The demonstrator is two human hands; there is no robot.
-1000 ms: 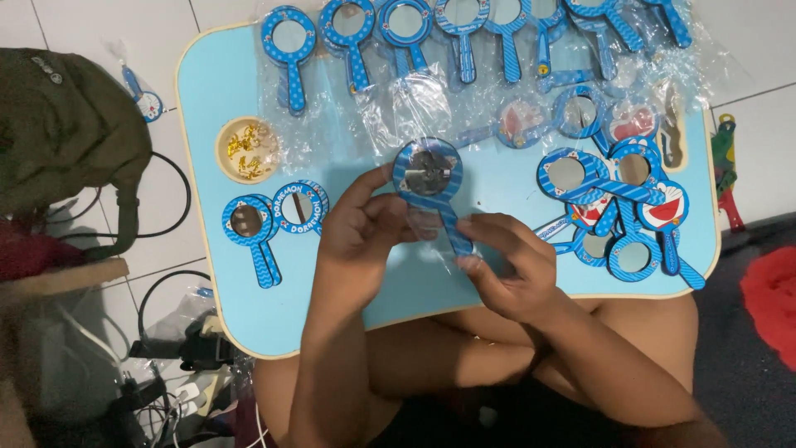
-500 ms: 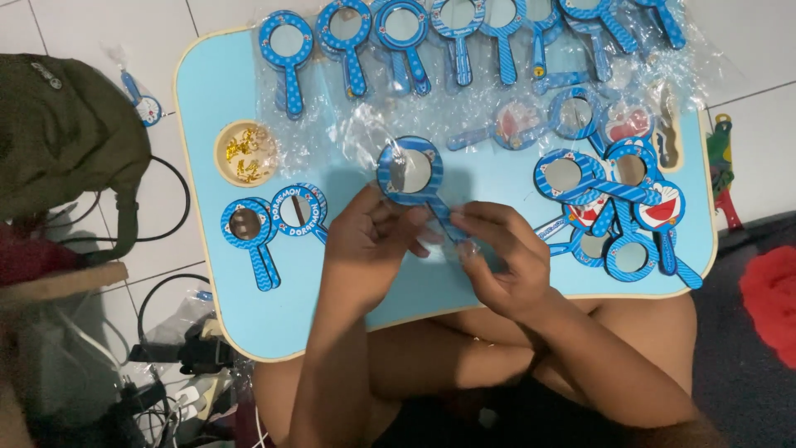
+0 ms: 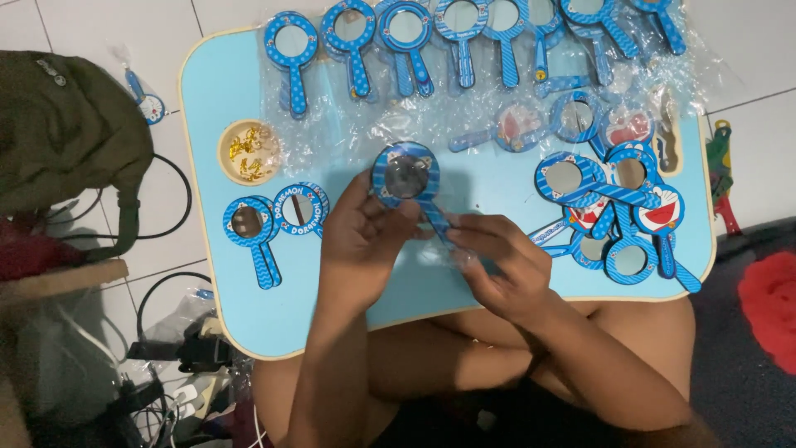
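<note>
Now blue hand mirror (image 3: 405,176) between left hand (image 3: 358,241) and right hand (image 3: 497,264).

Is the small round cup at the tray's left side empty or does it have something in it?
Not empty: the cup holds a small heap of shiny gold pieces covering part of its bottom. What the pieces are is too small to tell.

Left hand (image 3: 358,241) sat palm-down, fingers curled, thumb and forefinger pinched together at their tips. Right hand (image 3: 502,265) lay just beside it, knuckles up, fingers bent inward, fingertips close to the left's. Both forearms rose bare from the lower edge, converging, the right crossing over a knee.
</note>
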